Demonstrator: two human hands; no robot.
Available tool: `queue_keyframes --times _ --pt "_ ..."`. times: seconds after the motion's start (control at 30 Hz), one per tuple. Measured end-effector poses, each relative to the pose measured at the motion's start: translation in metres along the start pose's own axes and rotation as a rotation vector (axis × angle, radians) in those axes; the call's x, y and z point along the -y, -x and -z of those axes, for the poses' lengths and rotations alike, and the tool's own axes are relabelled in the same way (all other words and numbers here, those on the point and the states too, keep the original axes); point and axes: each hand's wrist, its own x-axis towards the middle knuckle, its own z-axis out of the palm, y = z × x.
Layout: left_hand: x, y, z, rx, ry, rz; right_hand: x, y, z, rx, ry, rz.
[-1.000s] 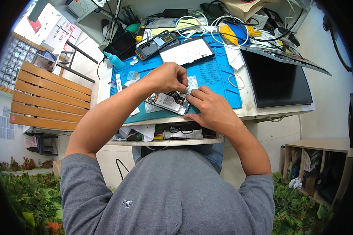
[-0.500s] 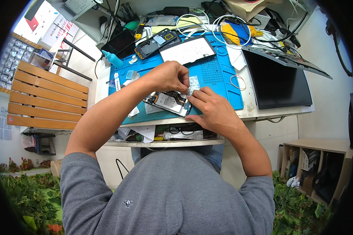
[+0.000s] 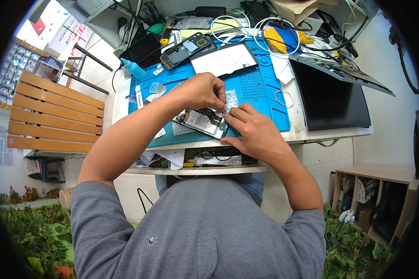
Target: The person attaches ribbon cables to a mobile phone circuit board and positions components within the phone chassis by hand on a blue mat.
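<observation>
An opened smartphone (image 3: 201, 122), its pale battery and black flex cable exposed, lies at a slant on the near part of a blue repair mat (image 3: 271, 111). My left hand (image 3: 204, 91) reaches over the phone's far edge, thumb and forefinger pinched on a small whitish piece that I cannot make out. My right hand (image 3: 249, 126) grips the phone's right end between thumb and fingers, its fingertips close to the left hand's. Just beyond the two hands lies a small clear plastic bag (image 3: 231, 98).
A white panel (image 3: 224, 59) and a phone frame (image 3: 186, 50) lie farther back on the mat. A light-blue bottle (image 3: 133, 69) stands at left. Cables (image 3: 270, 29) crowd the back; an opened laptop-like screen (image 3: 330, 100) fills the right. Below sits a cluttered drawer (image 3: 205, 169).
Both hands hold almost the same pose at the phone. The view has shifted very slightly; nothing has been visibly let go or taken up.
</observation>
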Motion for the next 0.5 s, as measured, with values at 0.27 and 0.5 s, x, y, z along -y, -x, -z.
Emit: queue_keyframes --times 0.27,0.5 --pt "-0.015 0.0 0.002 0.029 -0.109 0.005 0.0 0.0 0.0 -0.003 -0.008 0.004" --pt "-0.004 0.002 0.005 0.044 0.015 -0.002 0.0 0.003 -0.001 -0.027 -0.013 0.015"
